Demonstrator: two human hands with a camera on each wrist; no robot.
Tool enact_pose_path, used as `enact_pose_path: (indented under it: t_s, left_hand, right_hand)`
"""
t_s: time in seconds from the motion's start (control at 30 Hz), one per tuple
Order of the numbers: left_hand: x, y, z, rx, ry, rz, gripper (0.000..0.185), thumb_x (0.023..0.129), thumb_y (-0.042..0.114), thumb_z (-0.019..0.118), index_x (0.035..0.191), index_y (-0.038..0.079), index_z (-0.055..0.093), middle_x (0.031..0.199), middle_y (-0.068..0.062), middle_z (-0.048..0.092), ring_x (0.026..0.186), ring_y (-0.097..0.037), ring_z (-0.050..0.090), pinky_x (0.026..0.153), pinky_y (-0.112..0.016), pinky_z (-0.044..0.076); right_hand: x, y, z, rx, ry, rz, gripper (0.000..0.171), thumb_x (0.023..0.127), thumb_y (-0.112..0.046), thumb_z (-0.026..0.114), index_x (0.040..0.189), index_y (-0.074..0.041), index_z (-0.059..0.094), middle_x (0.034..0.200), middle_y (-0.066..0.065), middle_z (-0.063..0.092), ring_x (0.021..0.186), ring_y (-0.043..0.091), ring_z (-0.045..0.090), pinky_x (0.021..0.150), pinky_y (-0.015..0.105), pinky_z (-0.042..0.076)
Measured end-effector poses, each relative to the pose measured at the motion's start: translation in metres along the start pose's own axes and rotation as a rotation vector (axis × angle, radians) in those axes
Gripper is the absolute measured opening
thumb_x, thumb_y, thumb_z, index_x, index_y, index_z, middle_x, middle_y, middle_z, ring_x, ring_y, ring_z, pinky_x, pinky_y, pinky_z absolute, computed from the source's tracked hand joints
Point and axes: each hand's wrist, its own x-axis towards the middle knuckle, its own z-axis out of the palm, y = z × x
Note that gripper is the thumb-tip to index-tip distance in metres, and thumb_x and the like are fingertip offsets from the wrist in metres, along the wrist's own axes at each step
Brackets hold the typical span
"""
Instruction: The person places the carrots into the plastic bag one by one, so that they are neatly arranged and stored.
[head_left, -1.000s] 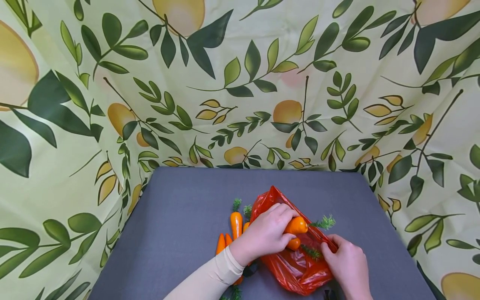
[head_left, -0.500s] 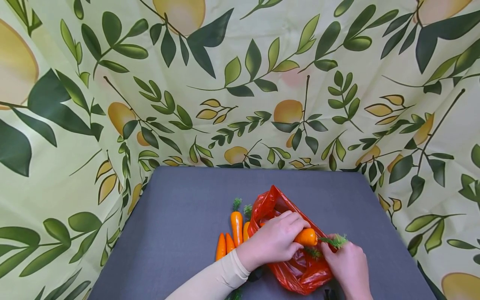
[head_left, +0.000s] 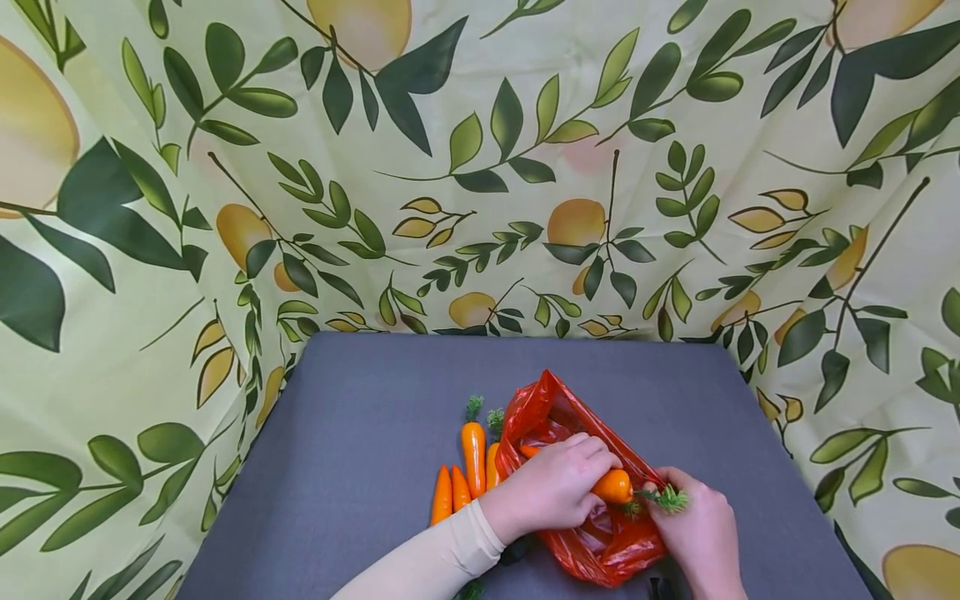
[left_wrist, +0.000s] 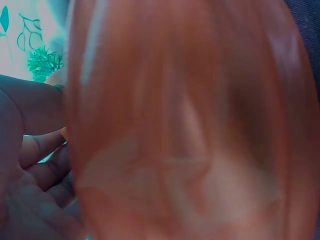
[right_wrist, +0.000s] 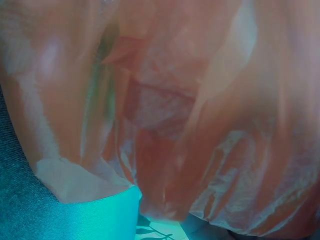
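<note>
A red plastic bag lies open on the grey table. My left hand reaches into its mouth and grips an orange carrot, whose green top points right. My right hand pinches the bag's right rim, and the carrot's green top lies against its fingers. In the left wrist view the blurred red bag fills most of the frame, with fingers and the green top at the left. The right wrist view shows only the bag's film over the table.
Several loose carrots with green tops lie on the table just left of the bag. A leaf-and-fruit patterned cloth walls the table at the back and on both sides. A small dark object shows at the bottom edge.
My left hand has carried the carrot down and to the right, deeper into the bag's mouth. Its green top now rests against my right hand, which has stayed on the rim.
</note>
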Motion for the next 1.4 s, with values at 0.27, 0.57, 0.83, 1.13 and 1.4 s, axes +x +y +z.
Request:
enact_pose_path:
  t_s: [0.27, 0.57, 0.83, 1.13, 1.4]
  left_hand:
    - [0.001, -0.003, 0.009, 0.059, -0.057, -0.006, 0.039, 0.095, 0.029, 0.086, 0.130, 0.021, 0.071, 0.120, 0.009, 0.067, 0.108, -0.006, 0.060, 0.098, -0.014, 0.053]
    - [0.001, -0.003, 0.022, 0.148, -0.136, 0.006, 0.034, 0.089, 0.027, 0.090, 0.118, 0.024, 0.072, 0.109, 0.011, 0.067, 0.098, -0.006, 0.059, 0.090, -0.018, 0.054]
    - [0.001, -0.001, 0.027, 0.214, -0.220, 0.007, 0.035, 0.087, 0.032, 0.093, 0.115, 0.025, 0.074, 0.105, 0.011, 0.066, 0.096, -0.007, 0.061, 0.089, -0.018, 0.056]
    - [0.001, -0.001, 0.028, 0.203, -0.234, -0.009, 0.036, 0.087, 0.033, 0.093, 0.117, 0.025, 0.076, 0.105, 0.011, 0.067, 0.096, -0.007, 0.061, 0.089, -0.019, 0.057]
    - [-0.003, 0.001, 0.033, 0.163, -0.274, -0.022, 0.036, 0.092, 0.036, 0.092, 0.123, 0.025, 0.078, 0.112, 0.010, 0.070, 0.098, -0.006, 0.063, 0.090, -0.020, 0.059]
  right_hand:
    - [0.004, -0.004, -0.001, -0.005, -0.031, 0.037, 0.034, 0.094, -0.022, 0.084, 0.118, 0.001, 0.080, 0.099, 0.019, 0.082, 0.077, 0.025, 0.071, 0.076, 0.055, 0.063]
    - [0.005, -0.004, 0.002, -0.003, -0.017, 0.059, 0.034, 0.098, -0.026, 0.082, 0.118, 0.002, 0.080, 0.098, 0.020, 0.082, 0.074, 0.022, 0.071, 0.069, 0.046, 0.064]
    - [0.001, -0.004, 0.003, -0.001, 0.029, 0.019, 0.032, 0.097, -0.025, 0.079, 0.115, 0.002, 0.080, 0.091, 0.017, 0.081, 0.067, 0.020, 0.067, 0.058, 0.035, 0.053]
    - [-0.001, -0.004, 0.003, 0.002, 0.036, 0.002, 0.031, 0.097, -0.025, 0.079, 0.112, 0.002, 0.080, 0.089, 0.015, 0.081, 0.066, 0.020, 0.067, 0.058, 0.036, 0.053]
    - [-0.001, -0.005, 0.004, -0.001, 0.028, 0.003, 0.030, 0.096, -0.026, 0.079, 0.111, 0.001, 0.081, 0.087, 0.013, 0.081, 0.065, 0.020, 0.066, 0.058, 0.036, 0.052]
